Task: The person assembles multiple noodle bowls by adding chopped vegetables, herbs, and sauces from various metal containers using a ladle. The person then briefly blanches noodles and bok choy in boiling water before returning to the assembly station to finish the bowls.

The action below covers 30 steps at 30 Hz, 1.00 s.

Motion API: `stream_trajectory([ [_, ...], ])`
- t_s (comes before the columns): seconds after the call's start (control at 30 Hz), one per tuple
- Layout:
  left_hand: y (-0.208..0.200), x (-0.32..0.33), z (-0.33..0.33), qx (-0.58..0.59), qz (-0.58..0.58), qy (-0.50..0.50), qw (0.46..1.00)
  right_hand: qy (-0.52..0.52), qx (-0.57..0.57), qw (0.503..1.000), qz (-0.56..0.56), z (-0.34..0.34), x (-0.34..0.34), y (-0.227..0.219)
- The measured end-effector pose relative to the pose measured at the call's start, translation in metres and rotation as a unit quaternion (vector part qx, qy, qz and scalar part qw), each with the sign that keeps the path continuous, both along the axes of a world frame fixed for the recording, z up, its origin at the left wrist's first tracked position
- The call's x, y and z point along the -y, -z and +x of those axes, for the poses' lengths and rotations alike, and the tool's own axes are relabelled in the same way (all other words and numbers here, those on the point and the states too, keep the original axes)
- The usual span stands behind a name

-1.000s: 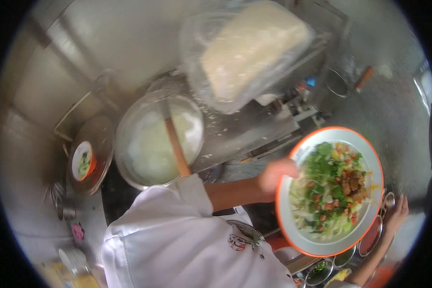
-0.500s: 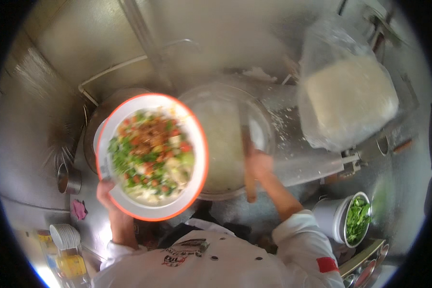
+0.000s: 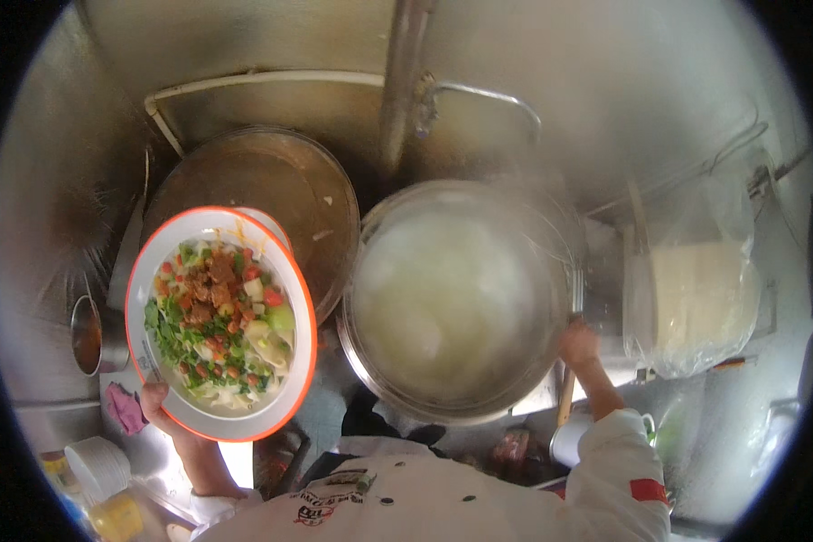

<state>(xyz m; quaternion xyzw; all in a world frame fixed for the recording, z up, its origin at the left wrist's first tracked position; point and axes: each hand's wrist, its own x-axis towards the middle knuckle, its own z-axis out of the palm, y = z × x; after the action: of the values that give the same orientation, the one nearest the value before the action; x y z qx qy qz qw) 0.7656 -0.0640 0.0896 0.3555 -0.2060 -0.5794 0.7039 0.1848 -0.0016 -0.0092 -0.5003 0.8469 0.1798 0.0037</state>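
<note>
By the thumb of the left hand [image 3: 170, 423], the rim of a round white, orange-edged bowl [image 3: 235, 425] is pressed; how the other fingers are set cannot be told. By the curled fingers of the right hand [image 3: 580, 345], a slim wooden handle [image 3: 565, 397] is gripped beside a large round metal pot [image 3: 361, 375]. Brown chunks [image 3: 210, 287] and chopped greens [image 3: 163, 330] are held in the bowl, left of the pot.
</note>
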Motion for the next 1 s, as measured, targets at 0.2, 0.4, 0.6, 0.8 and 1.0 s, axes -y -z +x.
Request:
stream_trajectory([
  [0.2,-0.004,-0.002,-0.017,0.011,0.046,-0.010,0.999,-0.291,0.242,0.809,-0.450,0.128,0.255,-0.075],
  [0.4,-0.013,-0.005,-0.036,0.008,0.028,-0.007,1.000,-0.332,0.063,0.895,-0.292,0.179,0.319,-0.088],
  [0.6,-0.008,-0.005,-0.027,-0.024,0.019,0.026,0.999,-0.403,0.056,0.851,-0.333,0.169,0.304,-0.101],
  [0.8,-0.002,-0.005,-0.020,-0.012,0.002,0.072,0.997,-0.382,0.004,0.874,-0.301,0.158,0.304,-0.115],
  [1.0,-0.006,0.007,-0.014,0.018,-0.001,0.141,0.990,-0.239,0.083,0.907,-0.335,0.141,0.276,-0.150],
])
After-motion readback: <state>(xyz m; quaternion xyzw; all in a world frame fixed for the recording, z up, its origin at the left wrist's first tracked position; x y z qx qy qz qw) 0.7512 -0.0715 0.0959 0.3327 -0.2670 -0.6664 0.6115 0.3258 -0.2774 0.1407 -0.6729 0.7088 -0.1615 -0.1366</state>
